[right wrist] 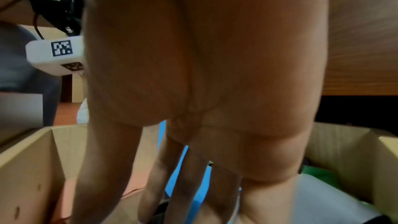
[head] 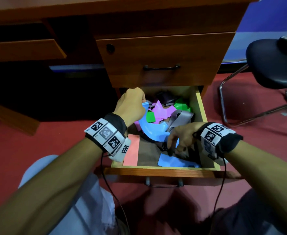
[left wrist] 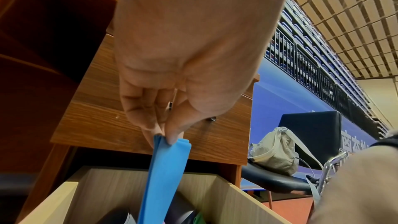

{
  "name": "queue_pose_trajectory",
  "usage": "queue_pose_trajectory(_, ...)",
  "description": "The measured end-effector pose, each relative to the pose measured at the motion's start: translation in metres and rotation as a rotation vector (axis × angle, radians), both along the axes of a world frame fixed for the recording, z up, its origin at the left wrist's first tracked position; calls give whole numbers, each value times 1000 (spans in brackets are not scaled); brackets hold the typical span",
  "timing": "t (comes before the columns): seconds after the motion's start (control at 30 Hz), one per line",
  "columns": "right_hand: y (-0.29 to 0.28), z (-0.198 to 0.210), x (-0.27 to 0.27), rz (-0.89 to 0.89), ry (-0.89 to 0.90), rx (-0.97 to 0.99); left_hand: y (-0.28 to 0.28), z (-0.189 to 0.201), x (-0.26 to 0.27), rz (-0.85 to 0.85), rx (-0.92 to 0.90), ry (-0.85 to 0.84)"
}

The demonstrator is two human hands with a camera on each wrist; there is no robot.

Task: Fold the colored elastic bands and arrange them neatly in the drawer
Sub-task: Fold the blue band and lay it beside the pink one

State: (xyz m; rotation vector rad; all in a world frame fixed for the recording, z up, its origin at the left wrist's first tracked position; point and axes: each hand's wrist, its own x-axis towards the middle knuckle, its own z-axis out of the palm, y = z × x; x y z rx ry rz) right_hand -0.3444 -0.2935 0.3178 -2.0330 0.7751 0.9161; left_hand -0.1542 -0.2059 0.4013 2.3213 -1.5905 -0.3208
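Note:
The open drawer (head: 201, 112) holds a loose heap of elastic bands: purple (head: 161, 111), green (head: 150, 117), grey (head: 180, 118) and black (head: 166, 97). My left hand (head: 143, 100) is raised at the drawer's back left and pinches the doubled end of a long blue band (head: 154, 132) between thumb and fingers (left wrist: 172, 135). The blue band (left wrist: 165, 173) hangs down into the drawer (left wrist: 237, 202). It curves forward under my right hand (head: 170, 149), whose straight fingers (right wrist: 183, 185) point down into the drawer's front right; their tips are hidden. A flat pink band (head: 131, 150) lies along the left wall.
Another blue piece (head: 172, 162) lies at the drawer's front. A shut upper drawer (head: 161, 65) overhangs the back of the open one. A black chair (head: 273, 65) with a beige bag (left wrist: 275, 152) stands to the right on the red floor. My knees are below the drawer front.

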Motion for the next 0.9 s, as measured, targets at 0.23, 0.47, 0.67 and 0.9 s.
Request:
queue_pose_trajectory(0.23,17,7,15,107,13,65,1,2,-8,-26,14,-14)
queue_pose_trajectory(0.47,29,3,38,157,49,130,1,6,-2,23,-25,-68)
queue_pose_trajectory(0.67,42,-3,52,170,3,93,0,10,9,79,-217,12)
queue_pose_trajectory(0.9,44,-2,54,420,140,12,-4,5,4,61,-261,-3)
